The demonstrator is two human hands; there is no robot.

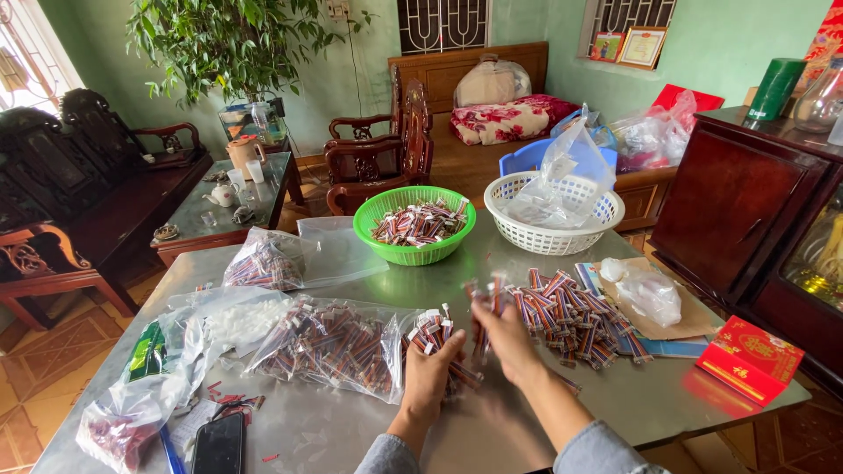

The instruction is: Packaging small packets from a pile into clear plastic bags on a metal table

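Left hand [430, 369]: clenched round a bundle of small striped packets [432, 332], raised just above the steel table [351, 430]. Right hand [502, 338]: gripping a second bundle [486, 294], blurred. Loose heap [575, 316] just right. Clear bag [329, 344] of packets just left. Green basket [414, 224]: packets. White basket [553, 211]: crumpled plastic bag.

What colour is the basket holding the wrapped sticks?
Bright green basket, plain in the head view; the one beside it is white.
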